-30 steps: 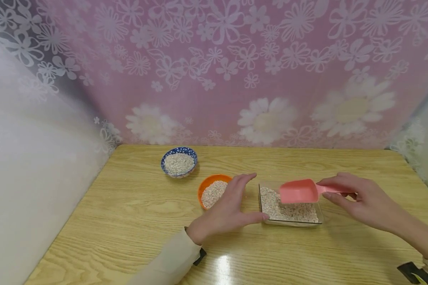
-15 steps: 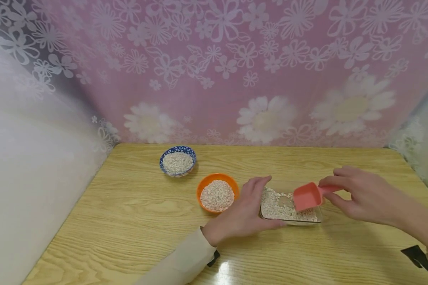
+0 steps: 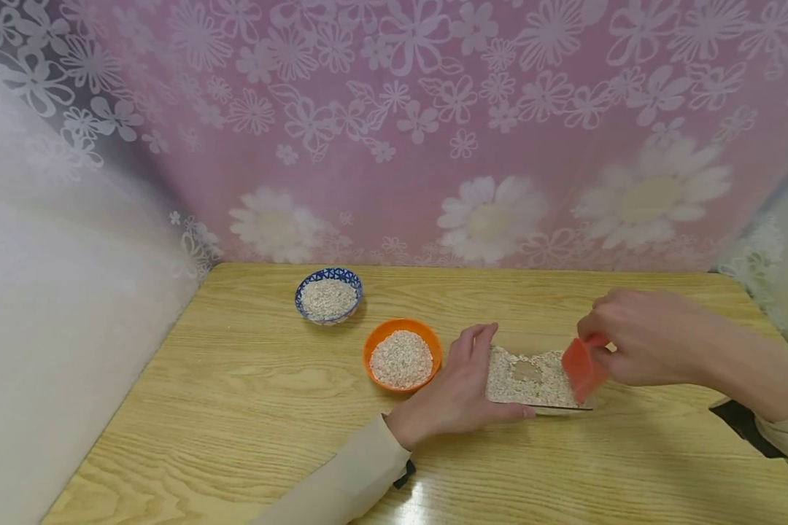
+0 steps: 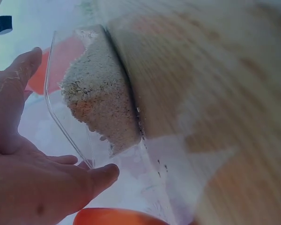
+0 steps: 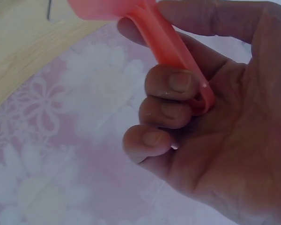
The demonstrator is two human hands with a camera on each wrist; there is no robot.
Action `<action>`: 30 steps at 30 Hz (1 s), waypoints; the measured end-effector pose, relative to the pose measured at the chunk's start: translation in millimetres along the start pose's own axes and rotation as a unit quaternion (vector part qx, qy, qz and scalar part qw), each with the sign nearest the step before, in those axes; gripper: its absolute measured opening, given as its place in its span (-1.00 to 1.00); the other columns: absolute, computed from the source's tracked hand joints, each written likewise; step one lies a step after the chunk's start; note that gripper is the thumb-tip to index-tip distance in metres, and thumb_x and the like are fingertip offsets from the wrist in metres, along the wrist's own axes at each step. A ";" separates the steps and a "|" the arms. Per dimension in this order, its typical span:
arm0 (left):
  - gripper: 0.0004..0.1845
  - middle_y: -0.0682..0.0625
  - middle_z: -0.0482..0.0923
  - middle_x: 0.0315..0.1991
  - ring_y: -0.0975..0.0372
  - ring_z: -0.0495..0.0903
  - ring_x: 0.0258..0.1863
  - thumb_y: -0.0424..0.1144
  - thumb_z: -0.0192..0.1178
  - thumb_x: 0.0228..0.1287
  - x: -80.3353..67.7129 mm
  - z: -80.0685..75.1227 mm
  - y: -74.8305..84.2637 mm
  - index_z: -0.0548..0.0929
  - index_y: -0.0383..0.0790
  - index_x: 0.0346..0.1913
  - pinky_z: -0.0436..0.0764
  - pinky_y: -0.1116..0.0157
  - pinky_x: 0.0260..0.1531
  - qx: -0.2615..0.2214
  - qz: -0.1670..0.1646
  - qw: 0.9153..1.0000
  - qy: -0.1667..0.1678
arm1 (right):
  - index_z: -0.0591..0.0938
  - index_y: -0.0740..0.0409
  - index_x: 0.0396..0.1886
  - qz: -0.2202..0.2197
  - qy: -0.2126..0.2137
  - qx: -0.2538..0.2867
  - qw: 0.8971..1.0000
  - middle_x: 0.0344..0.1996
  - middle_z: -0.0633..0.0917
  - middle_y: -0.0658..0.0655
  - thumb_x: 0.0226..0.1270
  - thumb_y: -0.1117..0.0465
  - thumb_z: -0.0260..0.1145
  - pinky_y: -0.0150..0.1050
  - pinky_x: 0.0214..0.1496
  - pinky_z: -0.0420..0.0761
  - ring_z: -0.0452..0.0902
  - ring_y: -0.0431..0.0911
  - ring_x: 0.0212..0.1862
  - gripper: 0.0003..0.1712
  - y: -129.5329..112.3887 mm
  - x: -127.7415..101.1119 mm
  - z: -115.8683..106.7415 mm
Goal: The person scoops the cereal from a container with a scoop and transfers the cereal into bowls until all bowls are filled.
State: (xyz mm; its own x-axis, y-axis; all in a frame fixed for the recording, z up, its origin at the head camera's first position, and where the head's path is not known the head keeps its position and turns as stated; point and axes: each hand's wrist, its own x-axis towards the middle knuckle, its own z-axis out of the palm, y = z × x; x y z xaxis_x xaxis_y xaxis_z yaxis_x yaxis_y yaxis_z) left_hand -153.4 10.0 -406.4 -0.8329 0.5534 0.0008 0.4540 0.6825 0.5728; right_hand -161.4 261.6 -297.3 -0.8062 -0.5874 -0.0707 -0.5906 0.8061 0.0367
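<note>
Right hand [image 3: 637, 350] curled tight round the handle of a pink plastic scoop [image 3: 583, 372], with the scoop tipped down into a clear flat plastic tray of pale oat flakes [image 3: 532, 379] near the tray's right end. Handle pinched between thumb and bent fingers [image 5: 171, 84] (seen up close from the right wrist). Left hand [image 3: 460, 394] mostly open, fingers straight, thumb along the tray's front edge and fingers up its left side, touching the tray. One bare patch in the middle of the flakes. Round orange bowl [image 3: 402, 356] full of the same flakes just to the left of that hand. Small blue-and-white patterned bowl [image 3: 328, 294] of flakes farther back and left. All sitting on a light wooden table [image 3: 236, 408], with a pink flowered curtain [image 3: 394, 131] behind
</note>
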 end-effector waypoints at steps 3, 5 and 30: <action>0.24 -0.04 -0.04 0.61 0.06 0.16 0.56 0.37 0.36 0.16 -0.1 -0.1 -1.0 -0.13 -0.07 0.66 0.49 0.18 0.39 -0.001 -0.003 1.000 -0.003 | 0.35 -0.17 -0.68 0.006 -0.039 0.023 0.999 -0.64 0.17 -0.20 0.09 0.31 0.26 -0.32 -0.48 -0.07 -0.07 -0.27 -0.53 -0.64 -4.3 6.6 -0.9; 0.24 -0.04 -0.04 0.61 0.06 0.16 0.56 0.36 0.37 0.15 0.0 0.3 -1.4 -0.13 -0.06 0.66 0.50 0.19 0.38 -0.005 -0.006 1.000 -0.004 | 0.44 -0.15 -0.66 0.006 -0.064 0.044 0.997 -0.63 0.28 -0.26 0.08 0.32 0.25 -0.35 -0.52 0.04 0.04 -0.32 -0.55 -0.71 -4.6 10.6 1.2; 0.48 -0.03 -0.01 0.65 0.11 0.06 0.62 0.43 0.49 -0.10 14.0 9.4 8.5 -0.33 0.07 0.66 0.43 0.08 0.44 -0.064 -0.107 0.990 -0.064 | 0.71 -0.04 0.08 0.055 0.028 0.265 0.962 -0.04 0.77 -0.04 0.41 0.17 0.39 -0.36 -0.29 0.62 0.62 -0.43 -0.18 -0.72 20.6 -38.5 82.2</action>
State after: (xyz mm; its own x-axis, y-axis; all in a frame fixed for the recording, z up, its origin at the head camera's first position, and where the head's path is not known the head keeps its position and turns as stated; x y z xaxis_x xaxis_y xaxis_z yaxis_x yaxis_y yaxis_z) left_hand -158.3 28.0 -409.2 -0.8552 0.4643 -0.2301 0.2211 0.7286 0.6483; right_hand -139.6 306.7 -375.7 -0.8721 -0.4875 -0.0417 -0.4122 0.7780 -0.4742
